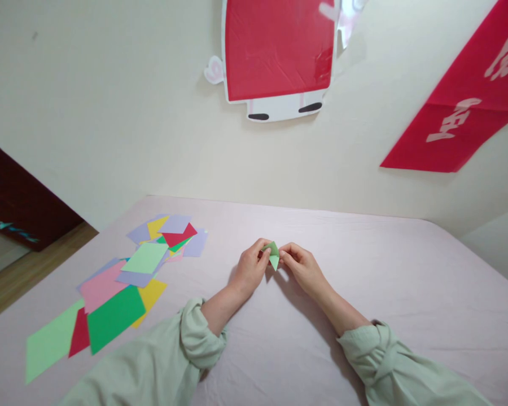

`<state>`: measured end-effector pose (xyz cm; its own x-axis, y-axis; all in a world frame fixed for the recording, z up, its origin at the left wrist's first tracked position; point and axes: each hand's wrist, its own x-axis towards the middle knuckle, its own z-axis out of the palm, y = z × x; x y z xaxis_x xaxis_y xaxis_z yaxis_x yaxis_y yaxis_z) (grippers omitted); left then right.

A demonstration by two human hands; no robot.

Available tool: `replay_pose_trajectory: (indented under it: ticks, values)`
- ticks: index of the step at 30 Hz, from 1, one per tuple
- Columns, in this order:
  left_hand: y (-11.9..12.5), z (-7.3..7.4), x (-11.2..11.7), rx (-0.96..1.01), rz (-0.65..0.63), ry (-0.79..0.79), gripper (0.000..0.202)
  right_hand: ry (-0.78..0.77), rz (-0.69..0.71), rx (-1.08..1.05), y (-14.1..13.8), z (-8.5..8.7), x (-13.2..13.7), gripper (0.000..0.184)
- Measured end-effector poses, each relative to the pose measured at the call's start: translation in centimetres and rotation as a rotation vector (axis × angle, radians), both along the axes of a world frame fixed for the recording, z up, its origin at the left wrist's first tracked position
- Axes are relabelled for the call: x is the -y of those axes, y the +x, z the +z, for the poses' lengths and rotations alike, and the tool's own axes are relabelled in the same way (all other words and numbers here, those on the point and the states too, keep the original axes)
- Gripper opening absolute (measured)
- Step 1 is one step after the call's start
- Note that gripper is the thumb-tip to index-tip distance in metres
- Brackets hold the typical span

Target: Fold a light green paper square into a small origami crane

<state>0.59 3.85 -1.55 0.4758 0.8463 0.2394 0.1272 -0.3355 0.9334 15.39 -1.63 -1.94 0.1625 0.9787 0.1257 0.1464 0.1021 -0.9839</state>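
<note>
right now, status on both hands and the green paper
Left hand pinches folded green paper. Right hand at its edge, grip unclear. Coloured sheets scattered to the left, apart from both hands.

Room to pass over the pink tabletop (440, 270) right of the right hand (303, 269), also between both forearms and in the strip ahead of the hands up to the wall (173, 141), but scattered coloured sheets (105, 287) and left sleeve (152, 355) obstruct the left, folded green paper (274, 260) the middle
</note>
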Motion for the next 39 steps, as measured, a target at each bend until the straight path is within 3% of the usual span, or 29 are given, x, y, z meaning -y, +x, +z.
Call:
replay_pose_trajectory:
  ticks: [11,16,19,23,30,39]
  values:
    - [0.3,-1.1,-0.4,0.003,0.141,-0.007,0.04,-0.013,0.012,-0.046,-0.1,-0.1,0.0,0.024]
    - [0.3,0.1,0.5,0.011,0.232,0.05,0.017,0.0,-0.022,-0.058,-0.3,-0.2,-0.1,0.021]
    - [0.3,0.5,1.0,-0.059,0.162,0.139,0.009,0.02,-0.045,-0.065,-0.3,-0.2,-0.1,0.022]
    - [0.4,0.2,1.0,-0.07,0.056,0.158,0.013,0.048,-0.056,-0.034,-0.2,0.0,-0.1,0.021]
    - [0.5,-0.7,0.6,-0.029,0.099,0.067,0.021,0.053,-0.053,0.17,-0.3,0.4,0.4,0.012]
    - [0.4,-0.3,0.6,-0.065,0.142,0.02,0.004,0.06,-0.099,0.263,-0.4,0.4,0.5,0.016]
